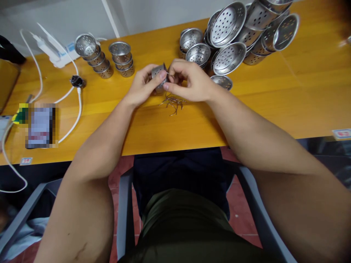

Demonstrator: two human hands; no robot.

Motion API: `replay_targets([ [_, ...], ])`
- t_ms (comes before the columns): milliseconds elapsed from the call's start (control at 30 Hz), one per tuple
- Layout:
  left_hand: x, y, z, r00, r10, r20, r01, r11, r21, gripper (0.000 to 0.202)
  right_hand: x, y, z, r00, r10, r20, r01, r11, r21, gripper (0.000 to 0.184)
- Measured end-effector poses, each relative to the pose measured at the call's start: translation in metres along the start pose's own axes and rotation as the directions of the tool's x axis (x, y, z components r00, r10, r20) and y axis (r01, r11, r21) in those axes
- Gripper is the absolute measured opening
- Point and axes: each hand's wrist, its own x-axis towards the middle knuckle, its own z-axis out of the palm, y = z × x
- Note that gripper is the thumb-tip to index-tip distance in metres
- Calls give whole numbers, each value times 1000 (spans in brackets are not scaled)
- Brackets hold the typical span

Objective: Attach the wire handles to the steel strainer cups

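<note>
My left hand (142, 86) is closed around a small perforated metal cup (158, 71), held above the orange table (246, 109). My right hand (188, 80) pinches at the cup's rim with thumb and fingers pressed together; a thin wire seems to be between them, but it is too small to be sure. A little heap of bent wire handles (172, 103) lies on the table just below both hands.
A pile of perforated metal cups (236, 40) is stacked at the back right. Two short stacks of cups (95, 56) (123, 58) stand at the back left. A white power strip (55, 54) with cables and a blurred packet (41, 126) lie at the left.
</note>
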Motion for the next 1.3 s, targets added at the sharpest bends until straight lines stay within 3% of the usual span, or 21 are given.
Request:
replay_targets([
  [167,-3,3,0,1000,3,8,-3,1000,-24,103,7,18,5,998,9,-55,1,984,180,66],
  [300,-7,6,4,998,-21,65,24,999,-49,105,7,15,8,996,-7,-93,23,985,172,64],
  [433,-4,-1,2,999,-14,29,15,998,-56,100,5,4,10,997,-20,-72,32,985,172,57],
  [567,0,-9,0,1000,-1,-2,1,998,-68,101,9,8,13,994,10,-106,12,977,212,70],
  [767,-1,-5,-1,1000,13,27,-10,994,-110,108,13,21,14,995,97,19,-98,943,319,83],
  [967,1,-16,-3,996,85,30,-78,980,-185,93,11,19,16,992,123,7,-117,932,344,83],
  [1167,2,-24,-3,999,38,6,-37,995,-91,110,16,35,18,993,101,66,-118,918,378,86],
  [1300,5,-32,-5,997,77,0,-77,992,-100,119,15,32,18,993,101,63,-118,901,418,82],
])
